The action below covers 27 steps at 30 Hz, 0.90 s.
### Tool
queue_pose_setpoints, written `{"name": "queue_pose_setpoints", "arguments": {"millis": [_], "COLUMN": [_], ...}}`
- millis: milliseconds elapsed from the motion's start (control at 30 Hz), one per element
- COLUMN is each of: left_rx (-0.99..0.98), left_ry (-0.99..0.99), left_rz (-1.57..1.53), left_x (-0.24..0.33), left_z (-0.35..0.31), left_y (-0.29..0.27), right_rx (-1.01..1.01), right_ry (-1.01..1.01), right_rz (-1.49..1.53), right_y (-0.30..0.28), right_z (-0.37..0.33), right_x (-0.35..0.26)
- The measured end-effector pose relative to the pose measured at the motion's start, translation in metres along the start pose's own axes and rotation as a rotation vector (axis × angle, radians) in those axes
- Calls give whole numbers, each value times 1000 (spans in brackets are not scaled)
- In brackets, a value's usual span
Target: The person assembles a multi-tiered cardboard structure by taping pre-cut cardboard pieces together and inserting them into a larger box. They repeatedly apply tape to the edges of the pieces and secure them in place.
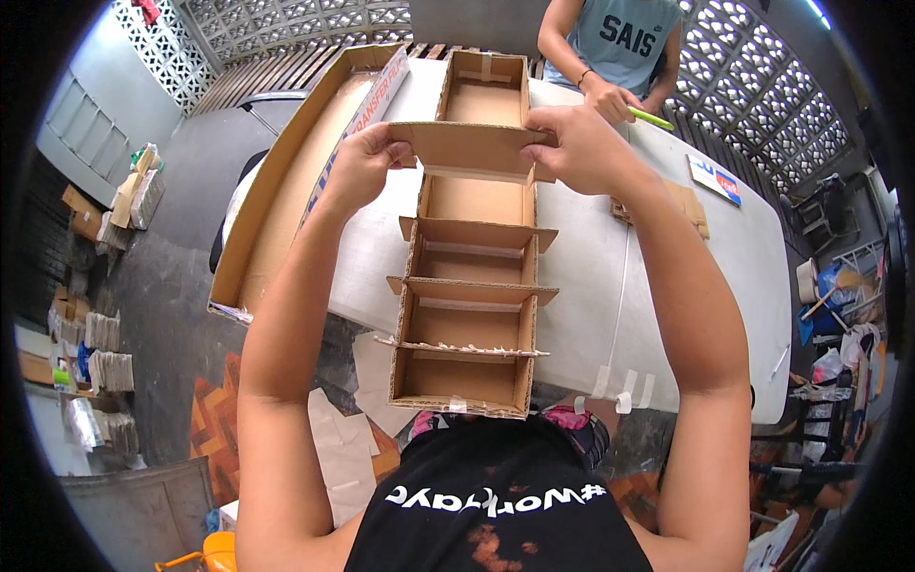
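Cardboard strip: we hold it crosswise over the upper part of the long box (pixel 467 372); strip (pixel 462 148) ends overhang both walls; seating depth cannot be told.
Left hand (pixel 364 167): pinched closed on the strip's left end.
Right hand (pixel 586 153): gripping its right end.
Fitted dividers (pixel 477 232): three nearer us, ends jutting past the box walls.
Box edges: near end just beside our black shirt (pixel 486 505).
Room: white tabletop (pixel 581 296) extends right; large tray (pixel 276 200) bounds our left.
Beyond: co-worker's hand (pixel 610 100) near our right.
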State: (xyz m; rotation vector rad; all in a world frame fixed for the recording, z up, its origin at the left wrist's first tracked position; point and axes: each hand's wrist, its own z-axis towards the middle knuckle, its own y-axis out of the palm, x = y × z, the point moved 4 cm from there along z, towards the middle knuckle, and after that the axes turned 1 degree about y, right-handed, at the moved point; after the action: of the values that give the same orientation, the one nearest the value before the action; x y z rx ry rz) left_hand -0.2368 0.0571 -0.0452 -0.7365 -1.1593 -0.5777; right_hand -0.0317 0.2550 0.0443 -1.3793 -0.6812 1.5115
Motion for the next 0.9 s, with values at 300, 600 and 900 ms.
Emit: {"name": "queue_pose_setpoints", "arguments": {"millis": [300, 600, 900], "left_rx": [-8, -35, -49], "left_ry": [20, 48, 31], "left_rz": [115, 182, 138], "left_x": [5, -7, -15], "left_z": [3, -10, -8], "left_y": [8, 11, 17], "right_rx": [-2, -42, -44], "right_ry": [56, 120, 105], "right_rz": [49, 118, 7], "right_y": [-1, 17, 26], "right_z": [1, -13, -22], "right_x": [18, 35, 46]}}
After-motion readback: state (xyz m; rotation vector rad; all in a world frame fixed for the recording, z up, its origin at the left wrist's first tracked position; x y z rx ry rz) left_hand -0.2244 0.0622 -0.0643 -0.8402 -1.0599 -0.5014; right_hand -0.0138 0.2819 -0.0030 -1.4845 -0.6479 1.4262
